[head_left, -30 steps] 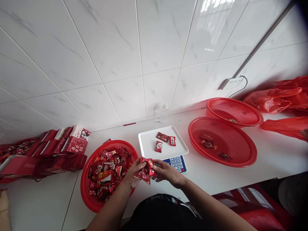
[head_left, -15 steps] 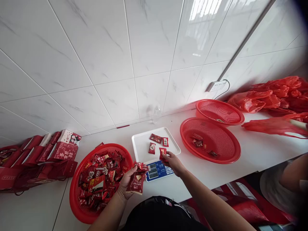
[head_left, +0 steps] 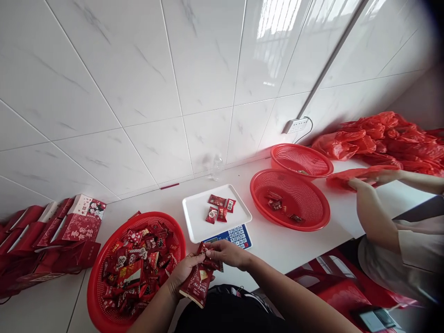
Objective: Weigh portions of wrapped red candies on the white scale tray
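My left hand [head_left: 182, 273] is closed around several red snack packets, the largest a flat red packet [head_left: 198, 283] with a picture printed on it. My right hand [head_left: 231, 255] meets it, its fingers pinching a small red packet [head_left: 204, 252] at the top of the bunch; part of that grip is hidden. Behind the hands stands a scale with a white tray [head_left: 194, 224] and a blue keypad [head_left: 239, 236]. On the tray lie several small red packets [head_left: 217, 200]. A red basket [head_left: 93, 282] full of such packets is beside my left forearm.
Red gift boxes [head_left: 78, 224] stand at the far left. Two red baskets, a nearer one [head_left: 321, 203] and a farther one [head_left: 329, 167], hold a few packets. Red plastic bags [head_left: 381, 138] pile up at right, where another person's arm [head_left: 374, 217] handles one. A clear bottle [head_left: 217, 167] stands by the wall.
The small packet from my right hand now lies on the tray with the others. My right hand has moved back to the packets in my left hand. The other person's arms have come into view.
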A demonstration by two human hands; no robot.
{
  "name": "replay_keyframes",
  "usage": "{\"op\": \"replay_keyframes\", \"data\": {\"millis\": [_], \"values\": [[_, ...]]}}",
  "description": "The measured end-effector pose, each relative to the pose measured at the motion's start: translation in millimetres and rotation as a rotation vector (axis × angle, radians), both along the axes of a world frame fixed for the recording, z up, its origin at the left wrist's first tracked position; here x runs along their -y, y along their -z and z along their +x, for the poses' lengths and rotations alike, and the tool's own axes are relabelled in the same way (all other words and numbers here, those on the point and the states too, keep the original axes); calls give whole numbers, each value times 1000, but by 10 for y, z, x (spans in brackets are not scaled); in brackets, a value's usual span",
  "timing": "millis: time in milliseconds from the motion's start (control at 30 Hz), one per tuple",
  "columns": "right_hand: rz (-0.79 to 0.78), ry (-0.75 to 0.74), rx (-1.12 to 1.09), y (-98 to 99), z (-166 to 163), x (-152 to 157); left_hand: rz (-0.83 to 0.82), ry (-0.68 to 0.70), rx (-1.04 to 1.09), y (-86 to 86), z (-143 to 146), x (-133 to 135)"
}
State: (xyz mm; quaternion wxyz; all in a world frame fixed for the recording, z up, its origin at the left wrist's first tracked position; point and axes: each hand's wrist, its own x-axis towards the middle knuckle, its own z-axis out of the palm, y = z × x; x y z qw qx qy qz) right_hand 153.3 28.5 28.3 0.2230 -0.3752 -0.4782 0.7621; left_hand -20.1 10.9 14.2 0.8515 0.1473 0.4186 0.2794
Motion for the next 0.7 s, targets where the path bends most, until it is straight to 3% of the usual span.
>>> {"op": "replay_keyframes", "data": {"millis": [167,400,567,700], "values": [[0,70,39,7,37,28,21,51,63,4,43,-14],[-10,383,322,347,214,-214,-47,-13,110,71,-3,47],[8,507,269,268,315,-513,-63,-59,94,19,-24,57],[-25,471,224,217,263,-480,-42,-94,88,20,-45,57]]}}
